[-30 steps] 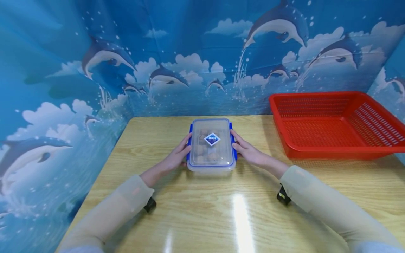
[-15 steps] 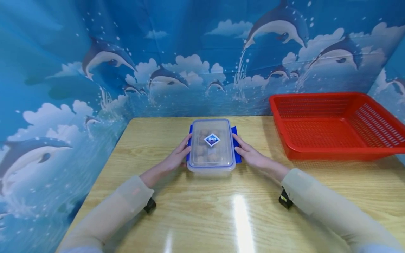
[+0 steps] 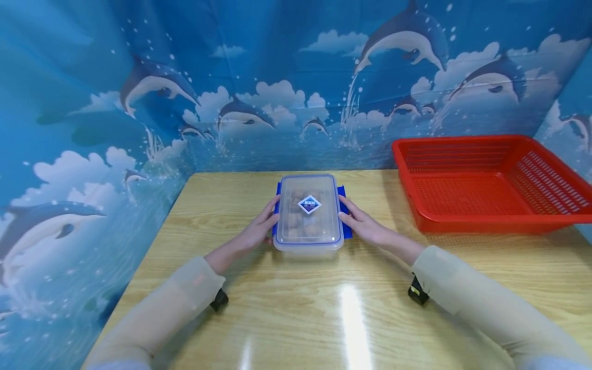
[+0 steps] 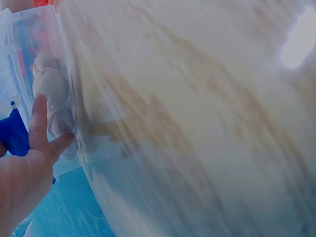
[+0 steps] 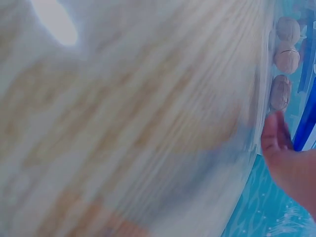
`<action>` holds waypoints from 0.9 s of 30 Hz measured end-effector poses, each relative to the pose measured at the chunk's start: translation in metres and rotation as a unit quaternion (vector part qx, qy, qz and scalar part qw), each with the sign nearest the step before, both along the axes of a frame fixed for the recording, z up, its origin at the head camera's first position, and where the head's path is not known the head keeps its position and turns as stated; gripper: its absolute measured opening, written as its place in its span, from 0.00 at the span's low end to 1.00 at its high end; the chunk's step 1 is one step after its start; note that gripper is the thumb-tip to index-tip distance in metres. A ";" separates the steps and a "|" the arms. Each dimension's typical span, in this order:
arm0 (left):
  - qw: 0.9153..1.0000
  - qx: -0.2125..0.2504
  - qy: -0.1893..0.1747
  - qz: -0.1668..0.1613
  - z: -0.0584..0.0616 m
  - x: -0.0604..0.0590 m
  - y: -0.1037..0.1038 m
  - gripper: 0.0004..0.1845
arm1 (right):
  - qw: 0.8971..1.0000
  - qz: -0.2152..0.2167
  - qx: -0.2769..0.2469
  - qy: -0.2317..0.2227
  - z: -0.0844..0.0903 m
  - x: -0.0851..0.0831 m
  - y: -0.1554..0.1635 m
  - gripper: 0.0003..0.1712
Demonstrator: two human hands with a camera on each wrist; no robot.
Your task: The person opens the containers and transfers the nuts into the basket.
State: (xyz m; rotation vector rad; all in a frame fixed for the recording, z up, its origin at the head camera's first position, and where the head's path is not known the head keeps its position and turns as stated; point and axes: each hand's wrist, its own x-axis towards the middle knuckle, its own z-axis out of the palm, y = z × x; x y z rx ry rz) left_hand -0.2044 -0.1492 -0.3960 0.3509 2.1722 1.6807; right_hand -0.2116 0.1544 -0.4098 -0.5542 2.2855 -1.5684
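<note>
- Bright overhead light is glaring in a white streak on the table (image 3: 296,308), just behind the hands.
- Both wrist views are smearing the wood into blur.
- The head view is bending at its edges.

Open desk (image 3: 296,313) along near edge and left side; box (image 3: 308,213) mid-desk, basket (image 3: 485,180) blocking far right corner

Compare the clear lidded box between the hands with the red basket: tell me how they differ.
The clear box is closed under a blue-trimmed lid and holds brownish round items; the red basket is open-topped. The box has see-through solid walls, the basket red mesh ones. The box looks smaller. The left hand and right hand touch the box's sides; nothing touches the basket. Both are rectangular and sit on the wooden table.
</note>
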 end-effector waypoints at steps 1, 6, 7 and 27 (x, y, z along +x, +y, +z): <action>1.000 0.000 -0.001 0.001 0.000 0.000 0.000 0.30 | 1.000 -0.003 0.005 0.006 0.000 0.000 -0.001 0.36; 1.000 -0.004 -0.001 0.006 -0.001 -0.001 0.001 0.30 | 1.000 -0.010 0.001 0.015 0.001 0.000 -0.003 0.36; 1.000 -0.004 -0.001 0.006 -0.001 -0.001 0.001 0.30 | 1.000 -0.013 0.005 0.022 0.001 0.000 -0.003 0.36; 1.000 0.001 -0.007 0.014 -0.001 0.000 0.000 0.30 | 0.996 -0.033 0.009 0.087 0.002 -0.001 -0.009 0.34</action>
